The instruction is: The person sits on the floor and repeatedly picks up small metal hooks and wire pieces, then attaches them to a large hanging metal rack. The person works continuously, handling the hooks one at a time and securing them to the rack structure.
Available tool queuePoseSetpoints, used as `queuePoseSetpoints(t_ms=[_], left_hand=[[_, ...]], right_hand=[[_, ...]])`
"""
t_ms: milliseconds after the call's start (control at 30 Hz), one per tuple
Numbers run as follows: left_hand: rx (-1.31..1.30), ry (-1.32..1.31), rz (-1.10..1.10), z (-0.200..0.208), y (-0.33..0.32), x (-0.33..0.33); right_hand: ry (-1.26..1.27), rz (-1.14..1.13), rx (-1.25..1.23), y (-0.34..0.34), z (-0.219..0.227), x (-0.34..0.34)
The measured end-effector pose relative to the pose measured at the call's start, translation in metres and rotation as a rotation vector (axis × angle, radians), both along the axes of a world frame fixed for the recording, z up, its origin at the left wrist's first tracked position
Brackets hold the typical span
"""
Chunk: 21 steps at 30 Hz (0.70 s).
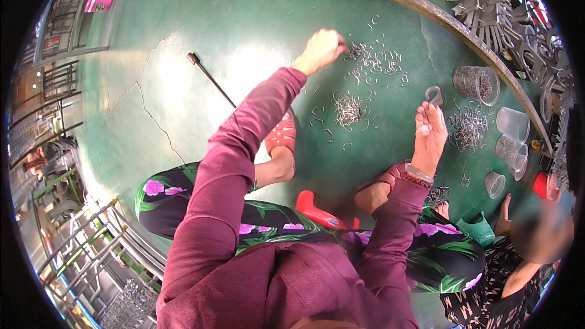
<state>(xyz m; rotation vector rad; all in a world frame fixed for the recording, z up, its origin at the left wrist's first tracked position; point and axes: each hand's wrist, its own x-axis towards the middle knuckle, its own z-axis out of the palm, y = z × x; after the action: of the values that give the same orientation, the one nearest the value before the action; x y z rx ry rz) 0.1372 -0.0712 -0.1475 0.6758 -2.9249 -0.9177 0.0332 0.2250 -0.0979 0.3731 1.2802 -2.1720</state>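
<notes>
On green floor [195, 0]; thin, silvery, C-shaped hooks [348, 109]

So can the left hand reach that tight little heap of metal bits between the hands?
Probably yes: the left hand is close by, and the heap lies uncovered on the green floor, with nothing seen blocking the way.

On the floor [183, 30], a wire-hook heap [348, 109] lies between left hand [322, 49] and right hand [430, 125]; a second heap [469, 127] and tubs [463, 80] lie right of the latter.
</notes>
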Motion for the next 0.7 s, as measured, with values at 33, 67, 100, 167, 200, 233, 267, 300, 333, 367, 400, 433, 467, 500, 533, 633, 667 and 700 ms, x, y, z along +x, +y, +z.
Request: queuePoseSetpoints(t_ms=[33,67,100,167,200,233,267,300,333,367,400,433,467,500,533,633,667,700], left_hand=[[0.031,-0.032,0.047,-0.009,0.007,0.000],[0.062,-0.065,0.094,-0.018,0.018,0.002],[0.093,-0.096,0.138,-0.025,0.028,0.003],[-0.028,0.019,0.132,-0.039,0.043,0.006],[-0.090,0.079,0.133,-0.043,0.047,0.007],[-0.098,0.055,0.112,-0.047,0.049,0.006],[-0.131,0.072,0.113,-0.051,0.050,0.005],[-0.164,0.094,0.113,-0.053,0.050,0.002],[-0.196,0.116,0.115,-0.054,0.050,0.000],[-0.213,0.183,0.136,-0.055,0.051,-0.001],[-0.233,0.253,0.153,-0.053,0.049,-0.003],[-0.251,0.323,0.171,-0.050,0.048,-0.004],[-0.317,0.193,0.083,-0.052,0.045,-0.002],[-0.381,0.061,-0.001,-0.059,0.040,0.006],[-0.446,-0.068,-0.076,-0.059,0.036,0.010],[-0.435,-0.193,-0.019,-0.048,0.030,0.019],[-0.315,-0.137,0.040,-0.042,0.027,0.021],[-0.194,-0.083,0.086,-0.024,0.027,0.018]], right_hand=[[-0.041,-0.043,0.033,0.011,-0.004,0.000],[-0.048,-0.060,0.030,0.019,-0.009,-0.001],[-0.051,-0.081,0.028,0.027,-0.012,-0.001],[-0.059,-0.101,-0.005,0.038,-0.016,-0.004],[-0.048,-0.094,0.024,0.038,-0.012,-0.006],[-0.036,-0.087,0.053,0.038,-0.008,-0.006],[-0.025,-0.079,0.083,0.037,-0.004,-0.006],[0.006,-0.051,0.084,0.035,0.002,-0.006],[0.036,-0.023,0.085,0.033,0.010,-0.005],[0.066,0.007,0.087,0.030,0.016,-0.003],[0.109,0.023,0.101,0.028,0.021,-0.001],[0.150,0.041,0.117,0.025,0.026,0.001],[0.192,0.059,0.133,0.022,0.031,0.003],[0.223,0.055,0.097,0.019,0.032,0.006],[0.249,0.094,0.127,0.014,0.036,0.009],[0.347,0.178,0.245,-0.002,0.051,0.022],[0.369,0.195,0.259,-0.009,0.057,0.025],[0.387,0.203,0.275,-0.013,0.063,0.026]])
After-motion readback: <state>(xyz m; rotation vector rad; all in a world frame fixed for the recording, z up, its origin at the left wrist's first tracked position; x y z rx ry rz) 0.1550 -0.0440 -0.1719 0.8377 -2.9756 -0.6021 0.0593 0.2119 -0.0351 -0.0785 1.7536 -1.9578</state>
